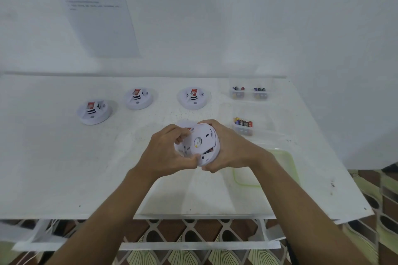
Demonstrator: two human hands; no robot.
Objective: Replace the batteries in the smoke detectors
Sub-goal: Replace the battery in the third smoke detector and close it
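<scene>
One wide view, worn on head. Looking forward and down at white bench (pixel 64 168). Close above left hand (pixel 163 150) and right hand (pixel 232 153), both near middle of picture. Right bench corner in sight, left side cut off. Plain wall (pixel 215 28) across top, patterned floor (pixel 193 230) along bottom edge.

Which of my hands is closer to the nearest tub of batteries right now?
Right. The right hand grips the smoke detector just left of the battery tub; the left hand grips its opposite side, farther away.
</scene>
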